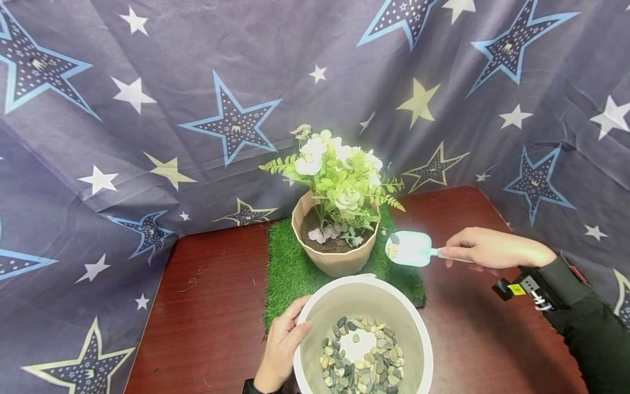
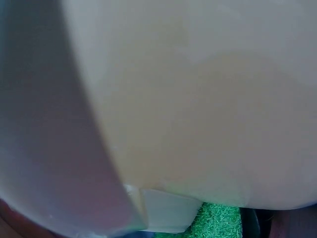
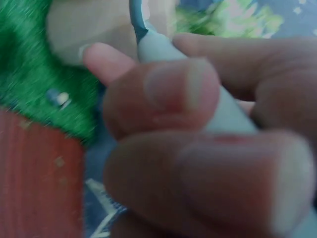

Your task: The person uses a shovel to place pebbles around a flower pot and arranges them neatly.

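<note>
Small scoop, pale blue, smooth plastic, hangs level just beside the rim of the flower pot, a few pebbles on its blade. Right hand has its fingers curled round the slim handle; the wrist view shows thumb and fingertips pinching it close.

Looks like the tipping step: pebbles go from bucket to pot. Next move prob. calls for a short reach over the rim and a slow roll of the wrist, w/o knocking the blooms.

Pot is beige, faceted, holds dark soil and fake white flowers w/ fern sprigs. It sits on a square of shaggy green turf.

Left hand grips the wall of the white bucket, smooth and round, w/ mixed grey, tan river pebbles inside. All on a dark red wood-grain table.
</note>
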The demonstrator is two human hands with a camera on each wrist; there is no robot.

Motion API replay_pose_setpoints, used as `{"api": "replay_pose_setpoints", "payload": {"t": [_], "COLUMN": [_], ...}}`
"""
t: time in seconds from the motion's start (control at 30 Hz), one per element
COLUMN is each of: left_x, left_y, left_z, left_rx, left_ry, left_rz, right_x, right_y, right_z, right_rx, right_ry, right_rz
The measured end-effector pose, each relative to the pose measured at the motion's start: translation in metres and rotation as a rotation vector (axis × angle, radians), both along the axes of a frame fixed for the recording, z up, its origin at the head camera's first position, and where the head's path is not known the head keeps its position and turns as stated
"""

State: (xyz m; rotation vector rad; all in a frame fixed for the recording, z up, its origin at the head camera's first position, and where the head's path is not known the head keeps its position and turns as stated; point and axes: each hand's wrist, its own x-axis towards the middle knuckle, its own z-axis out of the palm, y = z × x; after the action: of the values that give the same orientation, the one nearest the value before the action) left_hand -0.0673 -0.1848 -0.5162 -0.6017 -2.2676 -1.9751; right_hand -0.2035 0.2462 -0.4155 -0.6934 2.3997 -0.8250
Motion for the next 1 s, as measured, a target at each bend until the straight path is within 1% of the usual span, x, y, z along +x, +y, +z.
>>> {"api": "replay_pose_setpoints", "payload": {"t": [0.07,0.17,0.27,0.37,0.43,0.5,0.6,0.83,1.0], "left_x": [0.0,0.0,0.0,0.0,0.001,0.001,0.001,0.001,0.0], "left_y": [0.0,-0.001,-0.001,-0.001,-0.001,-0.001,-0.001,-0.001,0.0], "left_z": [0.0,0.001,0.001,0.001,0.0,0.0,-0.001,-0.001,0.0], "left_rx": [-0.003,-0.008,-0.011,-0.013,-0.011,-0.012,-0.012,0.005,0.012], "left_ry": [0.001,-0.005,-0.014,-0.019,-0.021,-0.02,-0.022,-0.027,-0.031], "left_rz": [0.001,0.005,0.005,0.003,0.004,0.005,0.007,-0.007,-0.012], "right_x": [-0.006,-0.012,-0.017,-0.021,-0.023,-0.025,-0.028,-0.035,-0.04], "right_y": [0.003,0.007,0.008,0.006,0.004,0.001,-0.004,-0.015,-0.021], "right_z": [-0.018,-0.046,-0.072,-0.093,-0.102,-0.106,-0.107,-0.1,-0.093], "right_rx": [-0.006,-0.028,-0.043,-0.039,-0.036,-0.026,-0.003,0.053,0.123], "right_ry": [0.016,-0.01,-0.048,-0.078,-0.083,-0.081,-0.075,-0.075,-0.085], "right_rz": [-0.021,-0.051,-0.058,-0.062,-0.067,-0.077,-0.094,-0.105,-0.1]}}
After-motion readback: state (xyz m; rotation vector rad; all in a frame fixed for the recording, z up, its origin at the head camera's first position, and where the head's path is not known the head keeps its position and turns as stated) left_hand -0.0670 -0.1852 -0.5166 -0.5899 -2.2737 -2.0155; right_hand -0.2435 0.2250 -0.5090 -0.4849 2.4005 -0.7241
